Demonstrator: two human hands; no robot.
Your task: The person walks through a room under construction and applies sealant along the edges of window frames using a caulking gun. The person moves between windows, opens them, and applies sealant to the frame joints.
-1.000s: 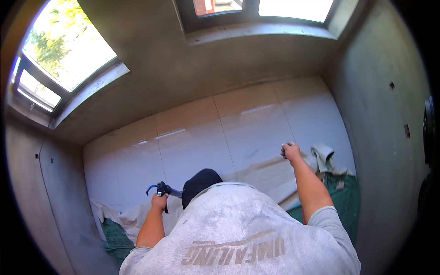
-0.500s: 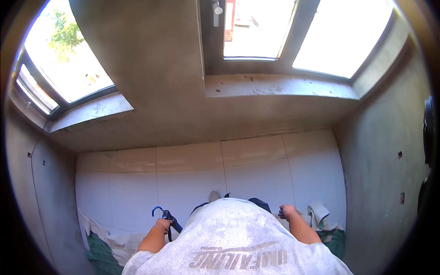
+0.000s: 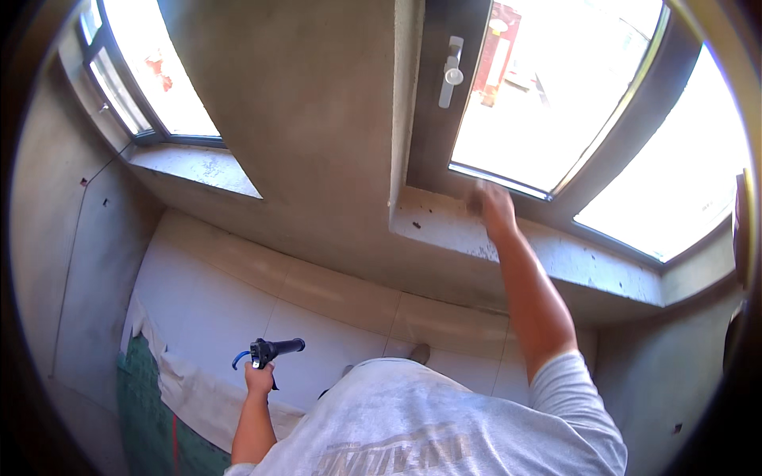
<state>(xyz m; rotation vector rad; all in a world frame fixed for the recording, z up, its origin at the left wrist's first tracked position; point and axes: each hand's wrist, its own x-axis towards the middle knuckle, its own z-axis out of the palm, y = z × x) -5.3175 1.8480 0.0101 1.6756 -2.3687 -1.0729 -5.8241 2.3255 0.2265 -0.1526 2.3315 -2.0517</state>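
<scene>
Black tool (image 3: 278, 349): smooth dark cylinder held over the floor tiles (image 3: 329, 321), with a curved blue hook (image 3: 240, 360) at its left and a flared round end at its right
Left hand (image 3: 258, 378): grasping the tool just beneath its barrel; below, rumpled pale cloth (image 3: 190, 397) lies on the floor
Floor tiles: pale, flat and smooth, parted by thin dark seams
Grey shirt (image 3: 397, 404): soft, mottled, creased fabric with faded print across the back
Window handle (image 3: 451, 73): pale bar with a round knob, fixed to the flat dark frame (image 3: 439, 139)
Right hand (image 3: 494, 206): raised at the sill (image 3: 563, 254) on an outstretched arm (image 3: 544, 301), blurred; cannot tell whether it is clenched or released, or whether it touches anything
Sill: long pale ledge, rough-looking, dotted with dark specks
Right wall (image 3: 651, 373): matte grey-brown plaster, faintly streaked, with a small dark square hole (image 3: 676, 428)
</scene>
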